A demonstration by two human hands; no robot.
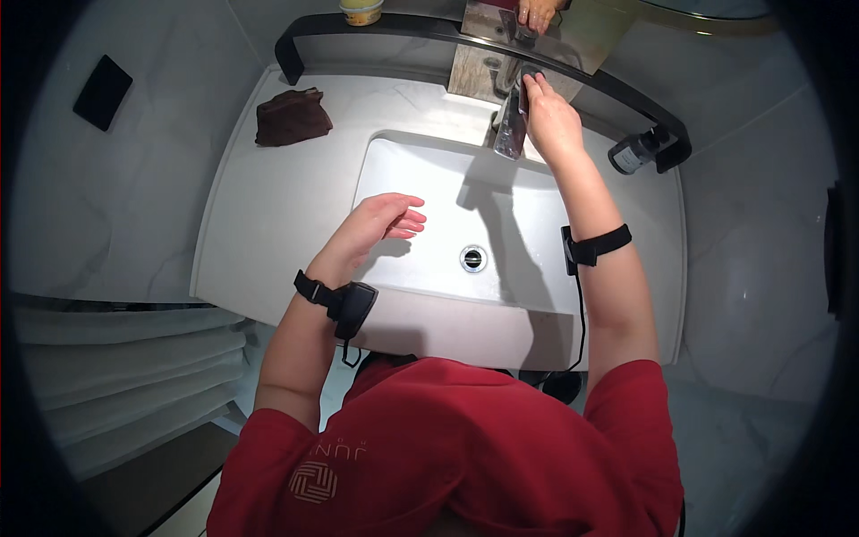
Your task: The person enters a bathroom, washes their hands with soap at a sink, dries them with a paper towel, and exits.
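Note:
My right hand [554, 119] is at the chrome faucet [511, 131] behind the basin, its fingers closed over the handle at the faucet's back end. Part of the handle is hidden under the fingers. My left hand [389, 220] hovers over the left side of the white washbasin [429, 168], holding nothing, with its fingers slightly apart and looking wet. A round metal drain [473, 258] with a dark opening lies in the basin floor. No stream of water can be made out below the spout.
A folded dark brown cloth [293, 118] lies on the counter [262, 208] at the back left. At the back right stands a dark bottle [633, 152] with a label. A black rail [376, 25] curves behind the faucet, carrying a yellow tub [361, 12]. A cable [582, 322] hangs from my right wrist strap.

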